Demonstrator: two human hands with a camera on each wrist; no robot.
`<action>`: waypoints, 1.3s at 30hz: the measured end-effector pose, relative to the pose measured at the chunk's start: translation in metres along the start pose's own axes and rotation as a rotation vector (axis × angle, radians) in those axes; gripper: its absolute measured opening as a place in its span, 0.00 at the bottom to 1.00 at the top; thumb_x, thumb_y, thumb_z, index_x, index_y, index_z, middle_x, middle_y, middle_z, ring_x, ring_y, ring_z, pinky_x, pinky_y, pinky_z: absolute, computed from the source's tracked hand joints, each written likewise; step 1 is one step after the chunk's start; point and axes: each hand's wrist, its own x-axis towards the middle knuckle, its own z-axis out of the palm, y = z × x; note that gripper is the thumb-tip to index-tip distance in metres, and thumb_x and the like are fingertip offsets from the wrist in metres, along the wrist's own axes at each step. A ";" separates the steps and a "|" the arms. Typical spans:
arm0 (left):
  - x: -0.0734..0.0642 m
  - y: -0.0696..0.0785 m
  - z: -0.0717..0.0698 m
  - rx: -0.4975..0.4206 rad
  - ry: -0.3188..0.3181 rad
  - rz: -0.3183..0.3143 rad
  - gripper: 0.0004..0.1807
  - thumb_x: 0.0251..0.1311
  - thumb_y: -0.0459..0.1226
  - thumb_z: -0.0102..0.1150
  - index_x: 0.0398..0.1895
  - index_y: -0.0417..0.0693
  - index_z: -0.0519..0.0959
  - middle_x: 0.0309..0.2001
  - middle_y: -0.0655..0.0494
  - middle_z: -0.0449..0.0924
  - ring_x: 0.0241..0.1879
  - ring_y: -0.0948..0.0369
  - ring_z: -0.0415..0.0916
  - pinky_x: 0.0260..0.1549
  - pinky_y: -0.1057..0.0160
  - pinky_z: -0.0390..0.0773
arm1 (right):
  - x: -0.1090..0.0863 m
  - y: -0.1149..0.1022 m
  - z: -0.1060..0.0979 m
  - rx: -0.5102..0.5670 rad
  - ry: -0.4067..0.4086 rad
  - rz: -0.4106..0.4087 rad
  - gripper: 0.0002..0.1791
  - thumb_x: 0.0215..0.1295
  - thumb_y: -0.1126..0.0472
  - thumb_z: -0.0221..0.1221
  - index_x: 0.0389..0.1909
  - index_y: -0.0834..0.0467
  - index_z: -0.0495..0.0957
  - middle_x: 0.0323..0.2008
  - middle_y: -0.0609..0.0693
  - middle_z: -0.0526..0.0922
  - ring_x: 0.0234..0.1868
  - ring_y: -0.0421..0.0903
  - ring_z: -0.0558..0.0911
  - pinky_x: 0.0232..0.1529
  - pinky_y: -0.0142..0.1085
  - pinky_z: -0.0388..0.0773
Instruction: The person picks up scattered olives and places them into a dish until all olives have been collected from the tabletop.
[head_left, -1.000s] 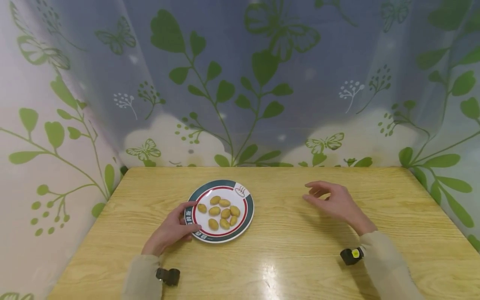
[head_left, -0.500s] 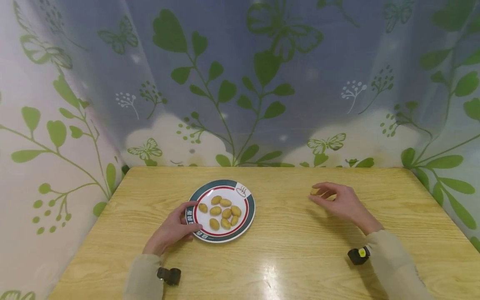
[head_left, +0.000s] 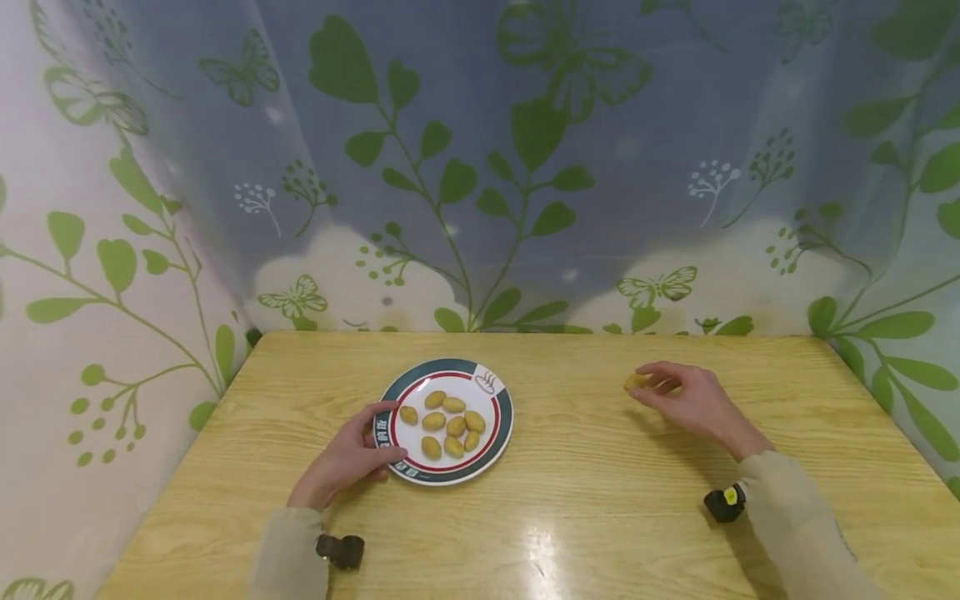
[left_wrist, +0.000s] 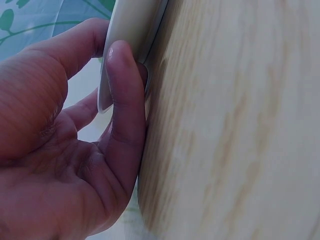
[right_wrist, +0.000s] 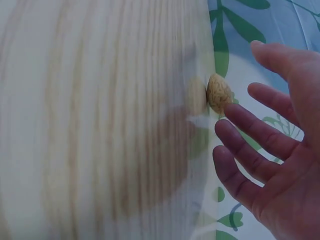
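Note:
My left hand [head_left: 347, 457] grips the left rim of a round white plate [head_left: 501, 433] with a dark green border and a red ring. In the left wrist view, the fingers [left_wrist: 125, 95] curl around the edge of the plate [left_wrist: 131, 30], close above the wood. Several small yellow-brown ovals [head_left: 433, 421] lie on the plate, like the one at the right. That one, a tan oval nut with a wrinkled shell [right_wrist: 219, 93], rests on the table. My right hand [head_left: 693, 402] is beside it, fingers loosely spread, one fingertip right at the nut's edge and the thumb apart from it.
A light wooden table [head_left: 570, 492] carries everything. Behind it hangs a blue-grey and white curtain [head_left: 450, 217] with green leaves and butterflies. Each wrist wears a small black camera, one on the left [head_left: 341, 551] and one on the right [head_left: 725, 502].
My right hand has drawn back to the right, its fingers opening away from the nut, which stays on the table and now shows. The left hand and plate have not moved on the table.

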 end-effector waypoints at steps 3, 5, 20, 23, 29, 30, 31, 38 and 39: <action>0.000 0.000 0.000 -0.001 0.000 0.003 0.42 0.60 0.35 0.72 0.77 0.54 0.62 0.47 0.45 0.80 0.23 0.60 0.76 0.26 0.66 0.80 | 0.002 0.003 0.000 -0.012 -0.006 0.000 0.29 0.69 0.41 0.63 0.62 0.56 0.80 0.51 0.59 0.86 0.48 0.53 0.85 0.45 0.46 0.84; 0.000 -0.001 0.000 -0.005 -0.001 0.001 0.42 0.60 0.35 0.72 0.77 0.55 0.62 0.46 0.45 0.80 0.23 0.60 0.76 0.26 0.65 0.80 | 0.002 0.005 0.000 -0.021 -0.006 -0.002 0.29 0.69 0.41 0.63 0.61 0.57 0.80 0.50 0.58 0.86 0.47 0.52 0.86 0.45 0.46 0.84; -0.001 0.000 0.000 -0.001 0.000 0.001 0.42 0.60 0.35 0.72 0.76 0.56 0.63 0.47 0.43 0.79 0.23 0.59 0.76 0.26 0.65 0.80 | 0.014 0.009 0.000 -0.042 -0.023 -0.009 0.27 0.68 0.45 0.65 0.60 0.58 0.80 0.47 0.56 0.88 0.44 0.49 0.86 0.44 0.45 0.83; -0.001 -0.001 0.000 -0.004 -0.005 0.007 0.42 0.61 0.35 0.72 0.77 0.55 0.63 0.50 0.43 0.79 0.23 0.59 0.76 0.26 0.65 0.80 | 0.016 0.009 0.000 -0.039 -0.028 -0.020 0.25 0.67 0.48 0.67 0.59 0.58 0.81 0.46 0.55 0.88 0.42 0.47 0.86 0.44 0.44 0.83; 0.000 -0.002 0.000 -0.005 -0.004 0.015 0.42 0.61 0.35 0.71 0.77 0.54 0.62 0.47 0.43 0.79 0.22 0.60 0.76 0.25 0.65 0.80 | 0.020 0.011 -0.003 -0.029 -0.058 -0.039 0.25 0.66 0.52 0.69 0.59 0.59 0.81 0.47 0.58 0.88 0.43 0.49 0.87 0.42 0.44 0.84; 0.000 -0.002 0.000 -0.004 -0.003 0.016 0.42 0.61 0.35 0.71 0.77 0.54 0.62 0.47 0.43 0.79 0.22 0.60 0.76 0.25 0.65 0.80 | 0.021 0.011 -0.003 -0.028 -0.063 -0.037 0.25 0.65 0.52 0.69 0.60 0.59 0.81 0.48 0.58 0.88 0.43 0.49 0.87 0.42 0.43 0.83; 0.000 -0.002 0.000 -0.005 -0.002 0.017 0.43 0.61 0.35 0.71 0.77 0.54 0.61 0.47 0.43 0.79 0.22 0.59 0.76 0.25 0.65 0.80 | 0.021 0.012 -0.003 -0.026 -0.067 -0.033 0.25 0.65 0.52 0.69 0.60 0.58 0.81 0.48 0.58 0.87 0.43 0.49 0.86 0.41 0.43 0.83; 0.001 -0.003 -0.001 0.003 -0.001 0.021 0.43 0.61 0.36 0.71 0.78 0.54 0.61 0.47 0.44 0.79 0.22 0.59 0.76 0.25 0.65 0.80 | 0.026 0.012 -0.002 -0.025 -0.081 -0.030 0.24 0.64 0.52 0.70 0.58 0.58 0.82 0.48 0.58 0.87 0.42 0.47 0.86 0.41 0.43 0.83; 0.001 -0.003 -0.002 0.001 -0.002 0.023 0.43 0.61 0.35 0.71 0.78 0.54 0.61 0.46 0.44 0.79 0.22 0.60 0.76 0.25 0.65 0.80 | 0.027 0.012 -0.002 -0.024 -0.083 -0.028 0.24 0.64 0.52 0.70 0.58 0.57 0.83 0.48 0.58 0.87 0.42 0.47 0.86 0.41 0.43 0.83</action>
